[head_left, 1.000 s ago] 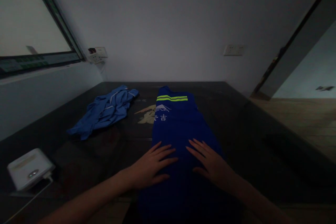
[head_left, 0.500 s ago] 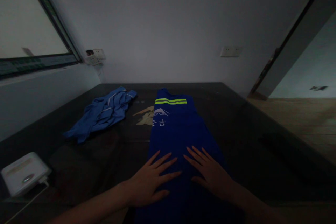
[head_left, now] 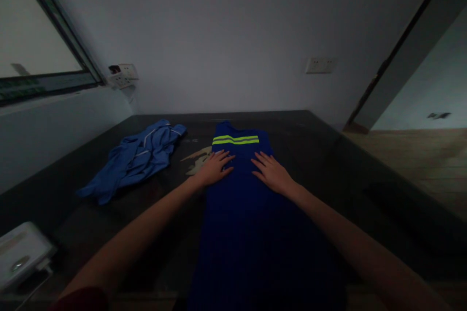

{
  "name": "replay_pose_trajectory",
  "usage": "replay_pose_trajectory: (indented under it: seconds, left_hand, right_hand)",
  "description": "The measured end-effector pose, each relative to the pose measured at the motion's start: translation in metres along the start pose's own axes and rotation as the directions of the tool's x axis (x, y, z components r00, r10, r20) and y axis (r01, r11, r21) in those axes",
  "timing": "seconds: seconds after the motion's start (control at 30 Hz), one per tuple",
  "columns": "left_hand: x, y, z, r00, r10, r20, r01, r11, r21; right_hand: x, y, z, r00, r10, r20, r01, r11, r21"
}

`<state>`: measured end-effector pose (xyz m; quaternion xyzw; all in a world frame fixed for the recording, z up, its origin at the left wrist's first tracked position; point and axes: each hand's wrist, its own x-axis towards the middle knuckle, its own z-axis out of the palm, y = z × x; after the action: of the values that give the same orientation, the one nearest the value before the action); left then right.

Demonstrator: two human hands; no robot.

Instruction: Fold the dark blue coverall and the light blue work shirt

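A dark blue garment (head_left: 241,218) with yellow-green reflective stripes near its far end lies lengthwise on the dark table, its near part reaching the bottom of the view. My left hand (head_left: 215,167) rests flat on its left side just below the stripes, fingers spread, covering the white print there. On the garment's right edge lies my right hand (head_left: 273,172), palm down with fingers apart. Neither hand grips the cloth.
A crumpled lighter blue garment (head_left: 140,158) lies on the table (head_left: 292,124) at left. Near the left corner sits a white device (head_left: 25,250) with a cable. Sockets (head_left: 321,65) are on the wall behind. A dark item (head_left: 404,204) lies at right.
Both hands have moved forward along the dark blue garment, from its middle to just below the stripes. The white print is now mostly covered. The view has shifted slightly.
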<state>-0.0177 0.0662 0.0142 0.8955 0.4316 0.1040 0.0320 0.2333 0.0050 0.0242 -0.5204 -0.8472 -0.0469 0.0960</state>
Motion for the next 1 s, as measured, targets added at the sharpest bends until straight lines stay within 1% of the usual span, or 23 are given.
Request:
replay_pose_trajectory:
  seconds: [0.07, 0.17, 0.3, 0.4, 0.57, 0.63, 0.7, 0.77, 0.83, 0.87, 0.93, 1.0]
  left_hand:
    - [0.018, -0.006, 0.004, 1.000, 0.001, 0.025, -0.001, 1.000, 0.005]
    - [0.032, -0.009, 0.008, 0.999, 0.024, 0.028, -0.025, 0.999, 0.025]
    - [0.038, -0.013, 0.019, 0.995, 0.034, 0.090, -0.037, 0.999, 0.034]
    - [0.038, -0.016, 0.027, 0.995, 0.043, 0.085, -0.045, 0.999, 0.026]
    - [0.035, -0.016, 0.031, 0.997, 0.050, 0.061, -0.051, 0.999, 0.009]
    - [0.036, -0.016, 0.029, 0.998, 0.048, 0.042, -0.047, 0.999, -0.024]
    - [0.040, -0.020, 0.026, 0.999, 0.032, -0.007, -0.033, 0.996, -0.084]
    - [0.052, -0.029, 0.022, 0.996, 0.003, -0.089, -0.015, 0.991, -0.132]
    - [0.072, -0.042, 0.017, 0.985, -0.034, -0.170, 0.011, 0.991, -0.133]
    - [0.084, -0.050, 0.016, 0.979, -0.056, -0.194, 0.033, 0.993, -0.118]
    - [0.110, -0.064, 0.016, 0.974, -0.115, -0.196, 0.100, 0.992, -0.083]
    - [0.132, -0.077, 0.020, 0.971, -0.182, -0.158, 0.175, 0.983, -0.056]
  right_hand:
    - [0.016, 0.014, 0.010, 0.998, 0.026, 0.050, -0.023, 0.998, -0.055]
    - [0.018, 0.029, 0.025, 0.995, 0.035, 0.088, -0.031, 0.998, -0.049]
    - [0.010, 0.037, 0.043, 0.999, 0.029, 0.041, -0.029, 1.000, -0.002]
    - [0.008, 0.040, 0.051, 1.000, 0.024, -0.009, -0.024, 0.999, 0.022]
    - [0.006, 0.040, 0.056, 0.999, 0.027, -0.046, -0.026, 0.999, 0.023]
    - [0.005, 0.038, 0.053, 0.998, 0.040, -0.045, -0.040, 0.999, 0.010]
    - [0.009, 0.034, 0.043, 0.998, 0.045, -0.040, -0.046, 0.999, -0.007]
    - [0.022, 0.030, 0.030, 0.998, 0.047, -0.037, -0.048, 0.999, -0.015]
    - [0.046, 0.029, 0.016, 0.998, 0.058, -0.033, -0.058, 0.998, 0.002]
    - [0.062, 0.029, 0.012, 0.997, 0.075, -0.030, -0.075, 0.997, 0.021]
    - [0.096, 0.034, 0.009, 0.991, 0.130, -0.018, -0.128, 0.990, 0.063]
    - [0.128, 0.043, 0.017, 0.972, 0.236, 0.009, -0.236, 0.968, 0.087]
